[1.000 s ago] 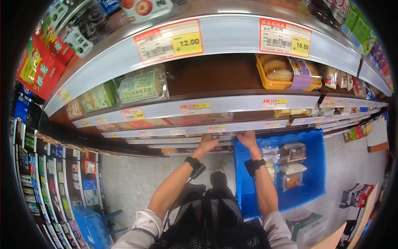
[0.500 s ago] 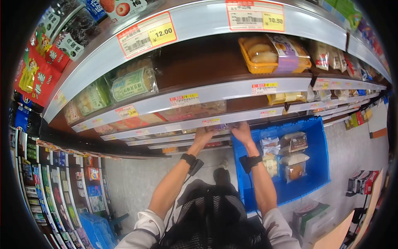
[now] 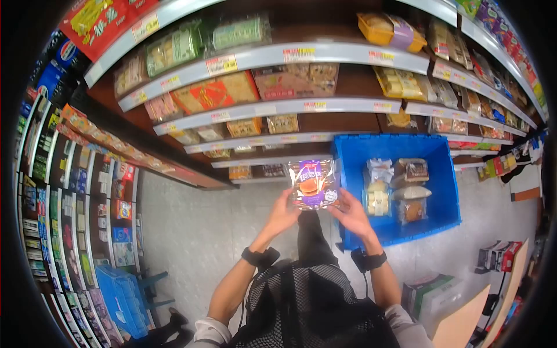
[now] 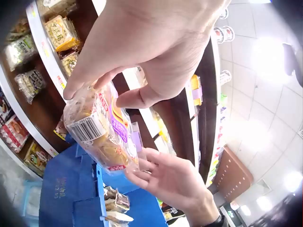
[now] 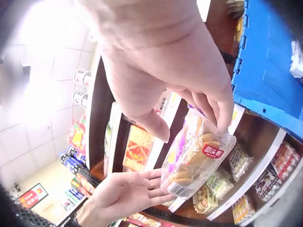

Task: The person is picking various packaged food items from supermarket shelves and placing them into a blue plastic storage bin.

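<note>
A clear plastic package with a purple label and a picture of round pastries (image 3: 314, 184) is held up between both hands, in front of the lower shelves. My left hand (image 3: 284, 213) grips its left edge, thumb on the label side and fingers at the side and back, as the left wrist view shows (image 4: 142, 56). My right hand (image 3: 353, 214) holds the lower right corner; in the right wrist view this hand (image 5: 165, 66) has its fingers behind the package (image 5: 196, 153) and its thumb apart from the label.
Right of the package stands a blue crate (image 3: 449, 191) holding several bagged foods (image 3: 412, 211). Shelves (image 3: 348, 110) of packaged snacks run across the front. A blue stool (image 3: 125, 301) stands at lower left, a white-green box (image 3: 429, 296) at lower right.
Both hands have come out from the lower shelf towards the body, bringing the purple-labelled package into view. The head view has shifted, showing more of the lower shelves.
</note>
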A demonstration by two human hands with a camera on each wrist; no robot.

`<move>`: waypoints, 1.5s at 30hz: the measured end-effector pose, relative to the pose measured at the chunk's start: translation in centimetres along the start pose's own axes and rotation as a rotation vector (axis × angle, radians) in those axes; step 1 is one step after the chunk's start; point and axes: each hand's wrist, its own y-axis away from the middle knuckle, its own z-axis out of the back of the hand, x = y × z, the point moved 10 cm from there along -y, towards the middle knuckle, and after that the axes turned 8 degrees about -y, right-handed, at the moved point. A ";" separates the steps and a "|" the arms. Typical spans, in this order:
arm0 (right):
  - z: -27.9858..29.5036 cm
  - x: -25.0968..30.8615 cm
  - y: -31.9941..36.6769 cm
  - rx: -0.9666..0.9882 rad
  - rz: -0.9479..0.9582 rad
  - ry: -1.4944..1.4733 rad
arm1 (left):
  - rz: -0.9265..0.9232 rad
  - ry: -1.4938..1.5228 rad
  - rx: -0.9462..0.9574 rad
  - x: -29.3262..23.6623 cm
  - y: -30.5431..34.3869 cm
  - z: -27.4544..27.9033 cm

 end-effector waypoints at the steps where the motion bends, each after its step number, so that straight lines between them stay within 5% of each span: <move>1: 0.3 -0.9 2.9 0.001 -0.019 0.030 | 0.015 0.021 0.021 0.7 1.8 -1.4; 3: 0.2 -1.8 5.5 -0.022 -0.051 0.047 | -0.129 0.077 -0.052 0.5 3.1 -1.0; 6: -0.1 -1.4 7.0 -0.075 -0.029 0.157 | -0.104 0.133 0.026 -0.1 3.9 -1.8; 11: 6.2 1.3 11.0 -0.222 0.087 0.215 | -0.128 0.018 0.086 -2.8 4.1 -8.6; 17: 16.9 -3.5 10.7 -0.322 0.039 0.335 | -0.074 -0.107 0.220 -5.8 1.0 -17.6; 19: 19.5 -2.8 9.8 -0.285 -0.142 0.525 | -0.039 -0.142 0.245 -6.8 -1.3 -21.1; 23: 26.4 -5.1 7.1 -0.159 -0.191 0.454 | 0.046 -0.313 0.241 -6.9 -5.2 -26.9; 27: 31.8 -10.5 2.4 0.061 -0.362 0.355 | 0.263 -0.196 0.312 -6.1 -8.7 -31.7; 30: 34.9 -11.2 -0.4 0.072 -0.364 0.553 | 0.399 -0.080 0.352 -5.5 -10.2 -34.9; 34: 36.3 -14.4 -3.0 0.171 -0.381 0.791 | 0.415 -0.132 0.373 -4.9 -11.8 -38.1; 37: 36.8 -17.0 -4.4 0.299 -0.500 0.774 | 0.463 0.069 0.464 -3.9 -13.1 -40.8; 45: 36.6 -25.8 -7.0 0.557 -0.631 0.781 | 0.470 -0.017 0.622 1.6 -16.7 -43.3</move>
